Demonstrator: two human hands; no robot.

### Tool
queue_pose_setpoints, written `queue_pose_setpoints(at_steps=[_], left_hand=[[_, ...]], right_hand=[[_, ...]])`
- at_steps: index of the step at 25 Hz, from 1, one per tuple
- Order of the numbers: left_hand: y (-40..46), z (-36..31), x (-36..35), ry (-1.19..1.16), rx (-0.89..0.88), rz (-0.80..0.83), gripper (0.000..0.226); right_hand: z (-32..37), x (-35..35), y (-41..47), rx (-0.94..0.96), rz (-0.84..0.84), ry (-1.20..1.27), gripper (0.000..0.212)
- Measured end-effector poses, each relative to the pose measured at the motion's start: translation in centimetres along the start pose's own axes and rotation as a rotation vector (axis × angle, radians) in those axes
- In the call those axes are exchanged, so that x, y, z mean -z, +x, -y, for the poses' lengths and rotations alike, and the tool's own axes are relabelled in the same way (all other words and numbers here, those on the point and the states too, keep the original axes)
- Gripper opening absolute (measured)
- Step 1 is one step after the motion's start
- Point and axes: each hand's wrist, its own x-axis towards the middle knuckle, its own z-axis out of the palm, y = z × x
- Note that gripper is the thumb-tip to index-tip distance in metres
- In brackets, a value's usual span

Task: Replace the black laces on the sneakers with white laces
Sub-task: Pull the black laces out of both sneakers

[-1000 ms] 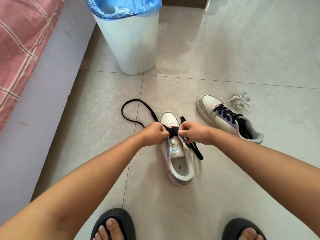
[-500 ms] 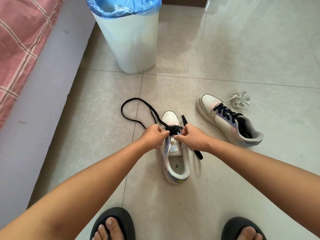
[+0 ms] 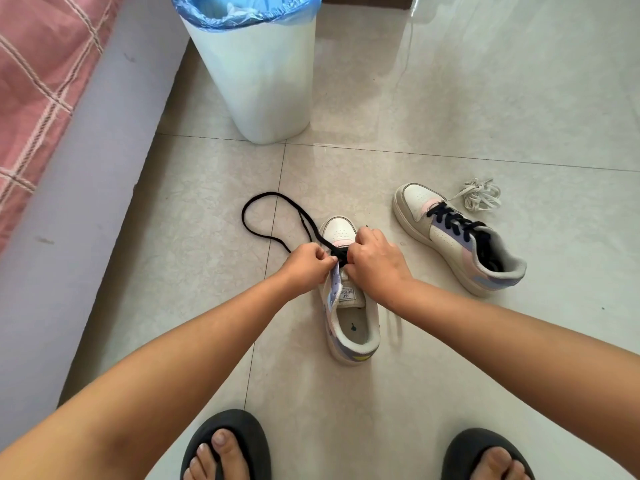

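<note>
A white and pastel sneaker (image 3: 353, 320) stands on the floor tiles in front of me, toe pointing away. Its black lace (image 3: 266, 216) is mostly pulled out and loops over the floor to the left. My left hand (image 3: 306, 263) grips the sneaker's left eyelet flap near the toe. My right hand (image 3: 374, 259) pinches the black lace at the lowest eyelets; its fingertips are hidden. A second sneaker (image 3: 457, 240), fully laced in black, lies to the right. A bundle of white laces (image 3: 481, 199) lies beyond it.
A white bin (image 3: 263, 81) with a blue liner stands beyond the sneakers. A bed with a pink checked cover (image 3: 38, 81) and grey side runs along the left. My two feet in black slippers (image 3: 228, 445) are at the bottom edge.
Both hands have moved a little toward the toe of the near sneaker. The loose end of black lace seen right of the sneaker is now hidden under my right hand.
</note>
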Motion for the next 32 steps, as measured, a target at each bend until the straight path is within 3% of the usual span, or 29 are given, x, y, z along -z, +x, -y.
queue_pose_setpoints(at_steps=[3, 8, 12, 20, 23, 25, 27, 30, 32], left_hand=[[-0.1, 0.0, 0.0, 0.002, 0.002, -0.001, 0.025], [0.0, 0.1, 0.0, 0.005, 0.0, 0.006, 0.027], [-0.2, 0.0, 0.1, -0.003, -0.001, 0.012, 0.024], [-0.1, 0.0, 0.2, -0.011, -0.004, 0.019, 0.024], [0.1, 0.3, 0.1, -0.001, -0.004, 0.022, 0.024], [0.0, 0.3, 0.2, 0.026, -0.024, 0.016, 0.024], [-0.1, 0.0, 0.3, 0.107, -0.057, -0.024, 0.022], [-0.2, -0.2, 0.1, 0.2, -0.09, -0.06, 0.022], [-0.1, -0.1, 0.1, 0.208, -0.094, -0.065, 0.023]], right_hand=[[-0.1, -0.3, 0.3, -0.009, 0.025, 0.035, 0.02], [-1.2, 0.0, -0.1, -0.196, 0.084, 0.577, 0.016], [-2.7, 0.9, -0.3, -0.293, 0.141, 0.78, 0.024], [-6.9, 4.5, 2.3, -0.407, 0.049, 0.972, 0.016], [-8.5, 7.0, 4.5, -0.435, -0.013, 1.092, 0.023], [-9.0, 8.7, 6.3, -0.428, -0.06, 1.049, 0.029], [-8.9, 10.3, 8.4, -0.361, -0.073, 0.847, 0.031], [-8.3, 11.3, 10.3, -0.279, 0.211, 0.681, 0.066], [-8.1, 10.8, 10.1, -0.307, 0.325, 0.607, 0.071]])
